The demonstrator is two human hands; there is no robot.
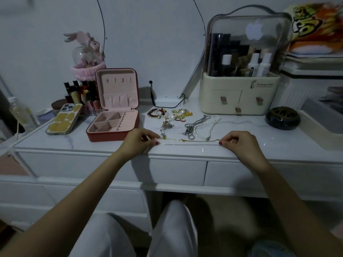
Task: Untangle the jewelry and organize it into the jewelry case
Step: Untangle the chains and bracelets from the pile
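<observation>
Head view: both hands (141, 139) (239, 140) pinch thin gold chain (189, 140) taut.

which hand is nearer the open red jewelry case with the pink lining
Left. The left hand sits just right of the open red jewelry case, almost at its front corner, pinching a thin gold chain. The right hand pinches the chain's far end, well right.

1 head-worn wide-angle view, forward and down, close over the dressing table (78, 143).

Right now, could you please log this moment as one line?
left hand: pinches gold chain | right hand: pinches other end | jewelry case: open
</observation>
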